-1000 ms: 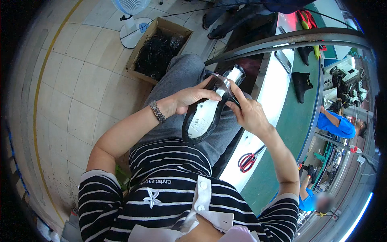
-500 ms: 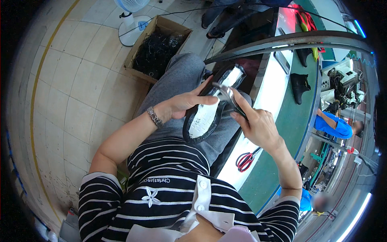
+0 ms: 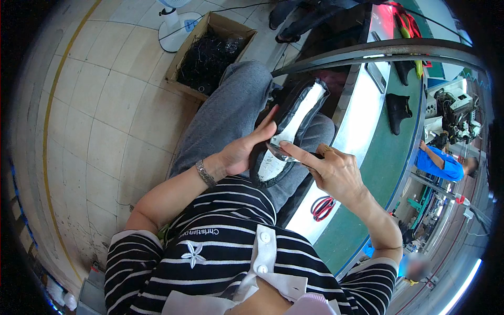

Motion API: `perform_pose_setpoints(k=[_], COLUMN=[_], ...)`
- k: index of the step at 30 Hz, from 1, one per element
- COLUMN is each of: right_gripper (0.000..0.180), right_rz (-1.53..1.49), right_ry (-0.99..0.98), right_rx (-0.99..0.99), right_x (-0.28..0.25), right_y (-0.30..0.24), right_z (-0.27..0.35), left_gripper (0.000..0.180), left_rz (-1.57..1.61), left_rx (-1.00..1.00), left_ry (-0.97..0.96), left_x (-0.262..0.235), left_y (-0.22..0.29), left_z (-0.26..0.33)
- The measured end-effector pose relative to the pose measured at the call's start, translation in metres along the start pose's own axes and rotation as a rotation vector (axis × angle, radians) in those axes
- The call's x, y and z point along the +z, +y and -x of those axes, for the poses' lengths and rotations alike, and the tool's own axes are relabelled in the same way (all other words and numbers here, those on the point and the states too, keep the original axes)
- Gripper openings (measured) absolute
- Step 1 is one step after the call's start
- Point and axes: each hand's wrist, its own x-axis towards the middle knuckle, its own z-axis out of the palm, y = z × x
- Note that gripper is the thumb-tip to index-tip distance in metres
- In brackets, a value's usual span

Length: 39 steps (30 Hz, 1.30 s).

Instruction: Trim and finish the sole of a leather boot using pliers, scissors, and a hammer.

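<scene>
1. Sitting beyond the person's knee, a cardboard box (image 3: 231, 26) holds dark, tangled scraps (image 3: 202, 60).
2. A white fan (image 3: 178, 34) is cut off by the upper edge.
3. The black shoe (image 3: 299, 113) lies sole up above the lap; the left hand (image 3: 244, 149) clasps its left side, some fingers hidden.
4. The right hand (image 3: 336, 170) is curled around a shiny metal tool (image 3: 281, 152) (mostly covered, from here), forefinger stretched onto the white sole.
</scene>
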Motion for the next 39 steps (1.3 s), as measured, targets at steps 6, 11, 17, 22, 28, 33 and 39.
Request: perform_pose_setpoints(k=[6, 11, 17, 22, 28, 33, 39], right_gripper=[0.07, 0.07, 0.072, 0.069, 0.07, 0.072, 0.071], right_rz=[-0.016, -0.132, -0.073, -0.232, -0.004, -0.291, -0.15], right_ry=[0.008, 0.011, -0.126, 0.189, -0.044, 0.392, -0.131], right_rx=[-0.045, -0.151, 0.027, -0.047, 0.018, -0.078, 0.078], right_x=[-0.008, -0.043, -0.016, -0.011, -0.018, 0.009, -0.012], right_y=[0.007, -0.003, 0.0, -0.013, -0.019, -0.02, -0.008], right_z=[0.003, -0.004, -0.024, -0.016, -0.015, -0.014, 0.003], left_gripper=[0.082, 0.087, 0.094, 0.102, 0.112, 0.117, 0.085], left_rz=[-0.1, -0.154, -0.135, -0.218, -0.193, -0.28, 0.109], left_rx=[0.073, 0.042, -0.035, -0.032, -0.082, -0.07, -0.024], left_ry=[0.051, 0.091, 0.002, 0.001, -0.014, -0.079, -0.113], left_x=[0.016, 0.01, 0.004, -0.008, -0.011, -0.015, -0.028], left_y=[0.003, 0.009, 0.019, 0.012, 0.015, 0.012, -0.003], left_z=[-0.001, 0.002, -0.001, -0.005, -0.005, -0.004, 0.014])
